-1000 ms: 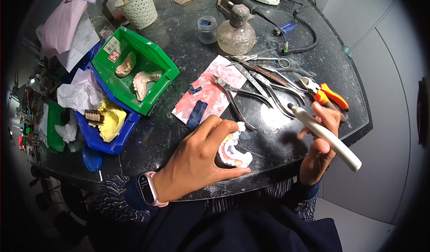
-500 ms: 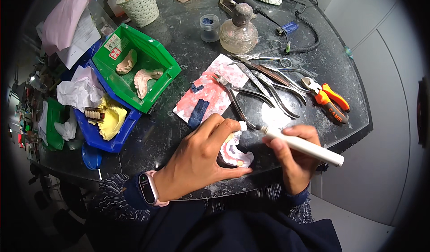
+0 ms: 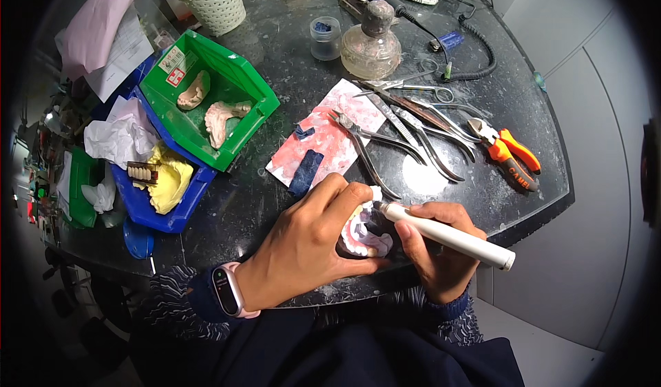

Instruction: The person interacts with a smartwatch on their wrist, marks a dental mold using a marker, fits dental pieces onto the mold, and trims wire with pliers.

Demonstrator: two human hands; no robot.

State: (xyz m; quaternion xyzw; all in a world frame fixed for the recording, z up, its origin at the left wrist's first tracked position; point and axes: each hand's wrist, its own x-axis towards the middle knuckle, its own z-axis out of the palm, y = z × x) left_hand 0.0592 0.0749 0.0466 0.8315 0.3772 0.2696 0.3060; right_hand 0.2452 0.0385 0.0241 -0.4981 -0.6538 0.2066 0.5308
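My left hand is wrapped round a dental cast, with fingers on its far side and the thumb along its near side. The cast is white, with pink along the arch, and sits near the table's front edge; my hand hides part of it. In my right hand is a thick white pen-shaped tool, gripped like a pen. Its dark tip points left and is at the cast's far right end; whether it touches I cannot tell. Beyond the cast lies a pink-stained white sheet with dark blue wax-like strips on it.
Several pliers and scissors lie beyond my hands, with orange-handled cutters at the right. A glass burner stands behind them. Left are a green bin holding casts and a blue bin with a yellow cast.
My right hand has brought the white tool left, so its tip is now at the cast. My left hand keeps its hold on the cast. The view has shifted slightly.
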